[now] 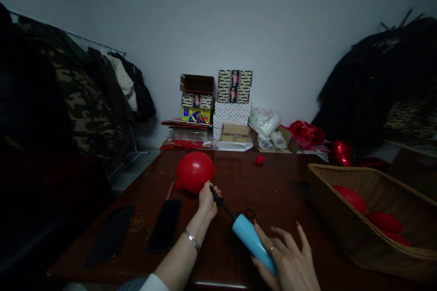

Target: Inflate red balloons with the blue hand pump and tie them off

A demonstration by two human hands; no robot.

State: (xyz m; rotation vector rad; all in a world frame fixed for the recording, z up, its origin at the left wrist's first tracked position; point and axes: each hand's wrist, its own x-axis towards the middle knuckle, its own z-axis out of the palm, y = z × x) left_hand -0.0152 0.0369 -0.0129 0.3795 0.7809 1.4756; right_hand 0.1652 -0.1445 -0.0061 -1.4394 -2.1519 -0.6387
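Note:
A red balloon [195, 172], rounded and inflated, is at the tip of a light-blue hand balloon pump [252, 241] with a black rod and nozzle end. My left hand [207, 200] is closed around the balloon's neck and the pump's black nozzle end; the neck itself is hidden by the fingers. Against the blue barrel rests my right hand [288, 257], its thumb and index finger on either side of it and the other fingers raised and spread. The pump slants from the balloon down toward my right hand.
A wicker basket [362, 232] with several red balloons stands at the right. Two dark flat phone-like devices lie at the left, near yellow rubber bands [136, 222]. A small red balloon [259, 159] lies toward the far edge. Stacked boxes [232, 116] stand behind the table [235, 168].

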